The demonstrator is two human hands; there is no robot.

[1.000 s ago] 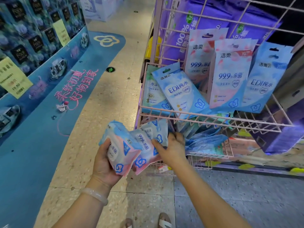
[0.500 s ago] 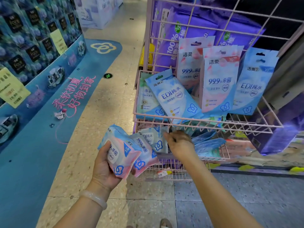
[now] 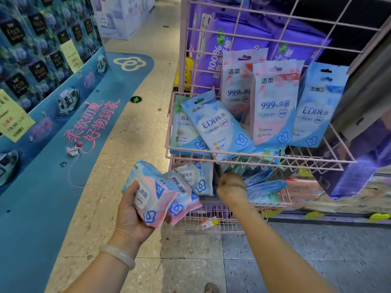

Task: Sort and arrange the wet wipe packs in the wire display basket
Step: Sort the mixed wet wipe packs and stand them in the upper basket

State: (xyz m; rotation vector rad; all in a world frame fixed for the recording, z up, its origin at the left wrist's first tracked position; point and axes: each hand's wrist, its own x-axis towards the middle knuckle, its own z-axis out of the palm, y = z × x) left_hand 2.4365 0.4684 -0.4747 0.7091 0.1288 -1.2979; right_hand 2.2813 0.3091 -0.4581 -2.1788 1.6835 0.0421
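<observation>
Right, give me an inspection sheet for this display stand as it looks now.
Surface: pink upper wire basket, lower wire basket beneath it.
Job's things: blue EDI pack tilted; pink 99.9 packs upright; three small packs in left hand.
Clutter: loose blue packs in the lower wire basket.
Grippers: left hand gripping packs; right hand reaching into the lower wire basket, fingers hidden.
Cables: nothing seen.
Surroundings: purple bags behind; blue floor graphic.

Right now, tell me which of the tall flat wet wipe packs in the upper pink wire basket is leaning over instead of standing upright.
The blue EDI pack at front left: it tilts left, while the pink 99.9 pack and right blue EDI pack stand upright.
</observation>
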